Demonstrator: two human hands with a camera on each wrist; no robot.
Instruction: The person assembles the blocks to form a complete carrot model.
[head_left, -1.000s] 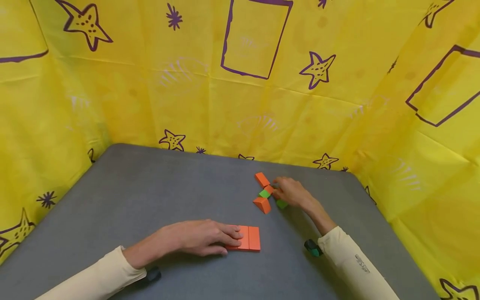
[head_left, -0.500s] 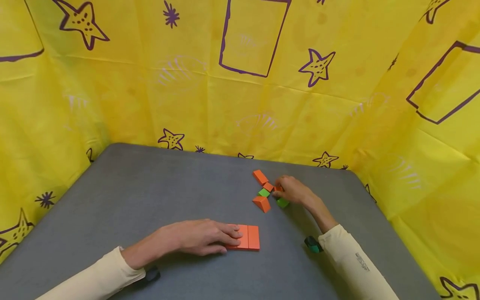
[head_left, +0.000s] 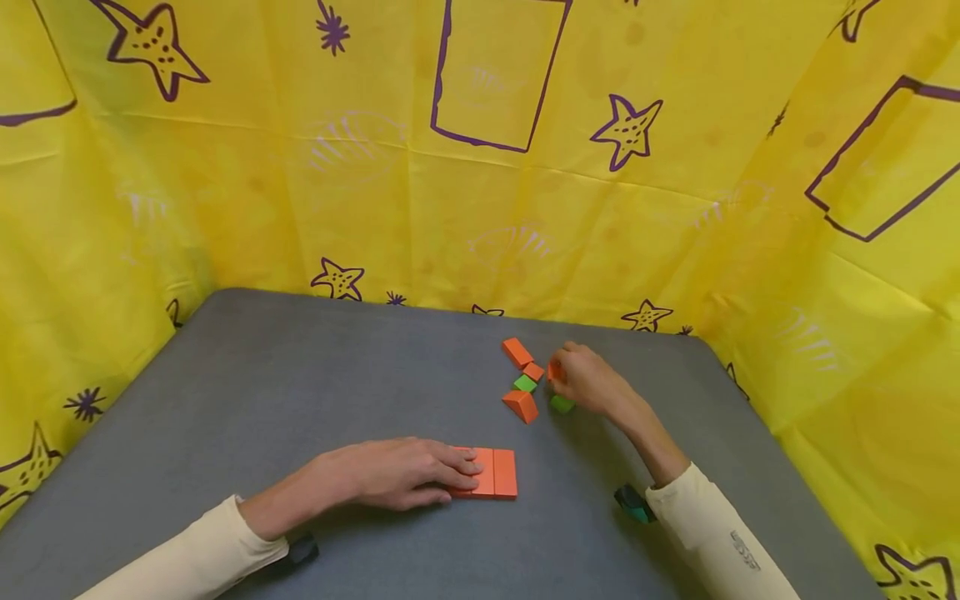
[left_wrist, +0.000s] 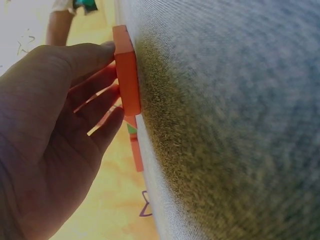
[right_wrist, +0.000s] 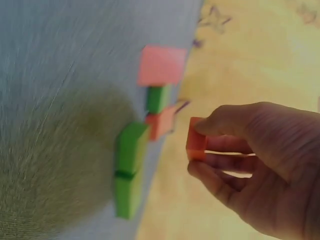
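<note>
Orange block [right_wrist: 196, 137] is in the right hand [head_left: 592, 379], beyond and to the right of the orange slab row [head_left: 504, 473]. Right grip: thumb on one side, fingertips on the other, clamped on the block. Right wrist view has it apart from the green pieces, looks lifted. Tip pinch probably because it's small and its neighbours are close.

Left hand [head_left: 401, 473] lies over the left part of the slab row, fingers extended and resting on it, not wrapped. Thumb is at the edge in the left wrist view. Likely steadying the row so the pieces stay flush. Seam visible; slab count under the fingers, can't tell.

Rest, all beyond the slab row: orange wedge [head_left: 521, 406] nearest, then small green block [head_left: 525, 383], small orange block [head_left: 533, 372], orange brick [head_left: 517, 352] farthest. Contact between some of them, can't tell. Green piece [head_left: 561, 404] sits below the right hand, partly hidden; right wrist view gives a dark seam, one piece or two unclear.

In the way: wedge is almost between the held block and the slab row. Yellow curtain [head_left: 300, 208] backs the grey table [head_left: 337, 375], well past the slab row.
</note>
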